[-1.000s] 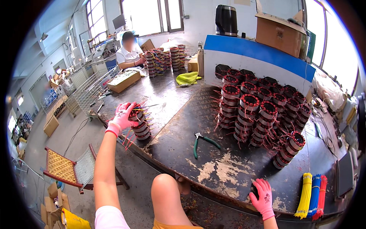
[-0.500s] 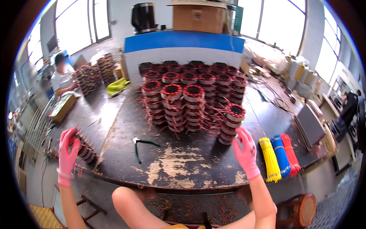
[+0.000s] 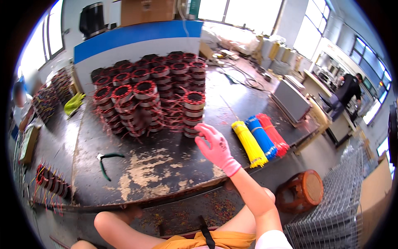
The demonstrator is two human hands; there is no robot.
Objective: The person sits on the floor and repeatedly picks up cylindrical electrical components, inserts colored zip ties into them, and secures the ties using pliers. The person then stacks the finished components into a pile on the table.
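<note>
My right hand (image 3: 216,148), in a pink glove, reaches over the table with thumb and fingers apart. Its fingertips are at the lower right of a stack of motor stators (image 3: 194,112) with red windings and dark cores. Whether they touch the stack I cannot tell. Nothing shows in the hand. Behind and left of it stand several more stator stacks (image 3: 145,88), loose red leads sticking out of them. At the table's left front lies a tilted row of stators (image 3: 53,181) with coloured leads. My left hand is out of view.
Green-handled cutters (image 3: 104,164) lie on the worn tabletop (image 3: 145,178). Yellow (image 3: 249,143), blue (image 3: 261,137) and red (image 3: 273,135) bundles of thin strips lie to the right. A wooden stool (image 3: 304,191) stands off the right front edge. Two people are farther off.
The view has swung to the right, shifting the scene leftward. My left hand has left the row of stators at the left and gone out of view. My right hand stays by the near stack.
</note>
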